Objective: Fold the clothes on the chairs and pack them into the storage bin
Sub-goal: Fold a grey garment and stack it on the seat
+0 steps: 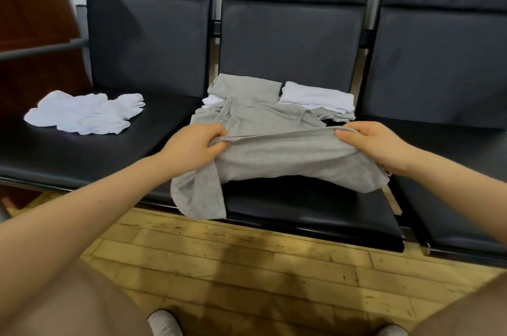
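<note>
1. The grey garment is a light heather-grey knit, thin and soft. It lies across the middle chair seat and is lifted at its near edge.
2. The left hand grips the hem at its left end, fingers curled round a bunched fold of cloth. The right hand pinches the same hem at its right end, thumb on top and fingers under. Both hands are closed on the fabric, well apart from each other.
3. Between the hands the hem runs as a taut, nearly straight ridge. Below it the cloth sags in a shallow curve clear of the seat's front part.
4. One loose flap — a sleeve or a side panel, which of the two cannot be told — hangs down past the front left edge of the seat.
5. The far part of the garment lies flat on the seat, creased, with a narrow strip of the same grey running across it.
6. Behind it, at the back of the same seat, sit a folded grey piece and a folded white stack, side by side.
7. On the left chair seat a crumpled white garment lies spread out — not folded.
8. The chairs are black and padded, standing in a row on a wooden plank floor.
</note>
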A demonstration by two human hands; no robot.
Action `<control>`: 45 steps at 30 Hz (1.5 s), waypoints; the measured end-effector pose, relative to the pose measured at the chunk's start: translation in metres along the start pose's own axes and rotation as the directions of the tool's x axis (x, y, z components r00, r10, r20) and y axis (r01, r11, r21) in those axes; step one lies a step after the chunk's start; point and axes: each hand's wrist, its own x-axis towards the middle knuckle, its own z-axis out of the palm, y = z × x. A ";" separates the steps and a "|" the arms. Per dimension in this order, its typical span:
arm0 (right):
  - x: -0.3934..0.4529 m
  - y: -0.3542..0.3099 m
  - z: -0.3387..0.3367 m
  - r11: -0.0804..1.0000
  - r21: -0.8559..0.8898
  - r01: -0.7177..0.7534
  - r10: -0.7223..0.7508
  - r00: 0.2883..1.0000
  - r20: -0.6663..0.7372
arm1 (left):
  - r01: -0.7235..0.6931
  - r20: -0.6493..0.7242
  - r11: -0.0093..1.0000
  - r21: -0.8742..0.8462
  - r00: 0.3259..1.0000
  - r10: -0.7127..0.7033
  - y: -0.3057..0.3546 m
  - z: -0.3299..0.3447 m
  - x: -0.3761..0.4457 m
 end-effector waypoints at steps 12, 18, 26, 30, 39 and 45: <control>-0.013 0.015 -0.004 0.929 0.324 -0.177 0.274 0.919 -0.285 | 0.314 -0.065 0.886 -0.341 0.932 -0.356 -0.021 -0.014 0.004; -0.029 0.025 0.011 0.949 0.041 -0.313 0.312 0.949 0.044 | 0.403 0.121 0.768 -0.498 0.909 -0.398 0.003 0.007 -0.015; -0.056 0.019 0.031 0.948 -0.164 -0.272 0.310 0.906 0.289 | 0.474 0.302 0.802 -0.363 0.874 -0.380 -0.010 0.010 -0.043; -0.055 0.015 0.025 0.955 -0.178 -0.237 0.286 0.890 0.354 | 0.479 0.262 0.817 -0.322 0.874 -0.409 -0.022 0.005 -0.043; -0.008 0.036 -0.013 0.923 -0.343 -0.171 0.149 0.985 -0.091 | 0.354 -0.216 0.908 -0.225 0.890 -0.401 -0.044 -0.017 0.003; 0.031 0.050 -0.015 0.920 -0.336 -0.201 0.113 0.958 -0.264 | 0.390 -0.240 0.880 -0.272 0.858 -0.454 -0.051 0.008 0.038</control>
